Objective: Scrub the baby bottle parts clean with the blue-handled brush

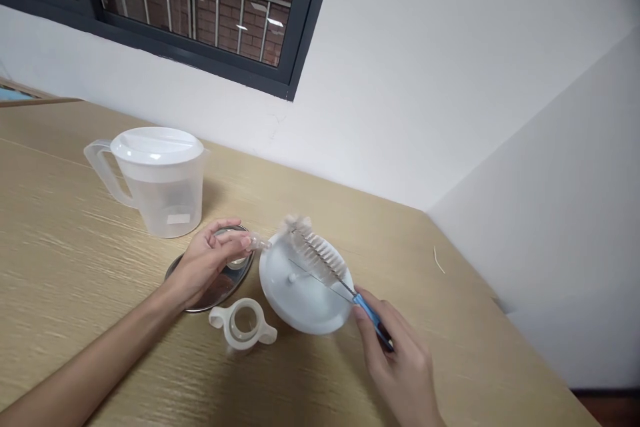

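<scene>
Wooden surface under a barred window, left grip pinching a small clear nipple steady over a metal lid, right grip clenched around a bottle brush, bristles angled toward that nipple, apparently for scrubbing.

Colours here are pretty muted. The table is pale wood with a fine straight grain. Toward its far left edge sits a frosted clear jug with a white lid and a small white label. The bottle brush has white bristles, a dark wire stem and a bright blue handle. Under it is a plain white dish. The round plate is shiny silver metal, and the handled ring is milky translucent.
</scene>
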The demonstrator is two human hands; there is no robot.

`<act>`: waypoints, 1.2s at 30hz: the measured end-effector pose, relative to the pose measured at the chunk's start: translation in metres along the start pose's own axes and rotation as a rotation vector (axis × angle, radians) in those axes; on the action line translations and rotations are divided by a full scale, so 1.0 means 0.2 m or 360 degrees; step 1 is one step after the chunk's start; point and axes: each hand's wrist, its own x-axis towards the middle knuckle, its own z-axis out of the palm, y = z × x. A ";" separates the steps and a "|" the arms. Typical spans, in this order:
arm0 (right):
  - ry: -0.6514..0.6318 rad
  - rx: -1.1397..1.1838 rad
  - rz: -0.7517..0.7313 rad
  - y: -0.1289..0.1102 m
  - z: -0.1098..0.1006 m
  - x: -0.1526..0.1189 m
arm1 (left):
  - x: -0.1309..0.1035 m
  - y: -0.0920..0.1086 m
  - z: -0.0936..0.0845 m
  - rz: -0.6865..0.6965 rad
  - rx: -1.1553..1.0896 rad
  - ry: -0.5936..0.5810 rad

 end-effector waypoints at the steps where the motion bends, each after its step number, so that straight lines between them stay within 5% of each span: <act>1: 0.0019 -0.0008 0.0011 0.00 0.00 0.00 | 0.01 0.00 0.00 -0.0010 -0.0071 0.0008; 14: 0.0117 0.0015 -0.0086 -0.04 0.04 -0.02 | -0.01 -0.01 0.04 -0.0303 -0.0438 -0.0086; 26: 0.0065 -0.0064 -0.0272 -0.08 0.05 0.00 | -0.05 -0.03 0.06 -0.0306 -0.0139 -0.0117; 36: 0.0094 -0.0100 -0.0146 -0.07 0.06 -0.01 | -0.04 -0.01 0.06 -0.0287 -0.0072 0.0045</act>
